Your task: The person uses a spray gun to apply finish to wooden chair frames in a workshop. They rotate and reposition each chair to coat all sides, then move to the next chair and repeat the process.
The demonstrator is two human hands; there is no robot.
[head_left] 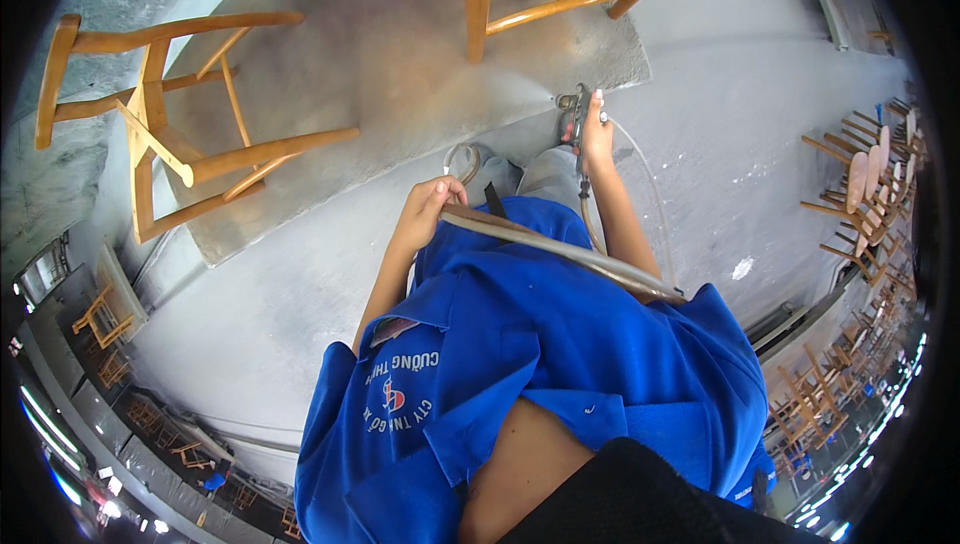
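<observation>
My right hand (pixel 598 134) grips a metal spray gun (pixel 577 116), its nozzle turned to the left. From the nozzle a pale mist fans out toward the legs of a wooden frame (pixel 550 17) at the top of the view. A thin clear hose and a thicker one run down from the gun along my forearm. My left hand (pixel 430 206) is closed around a grey-brown hose (pixel 570 252) that crosses in front of my blue shirt. Further left, a varnished wooden chair frame (pixel 150 134) lies tipped on its side, apart from both hands.
Beneath the wooden frames spreads a large stained brown board (pixel 380 84), its corner close to the gun. Many wooden stools or chairs (pixel 865 179) are crowded along the right side. More chair frames (pixel 103 314) stand at the lower left, by a pale panel.
</observation>
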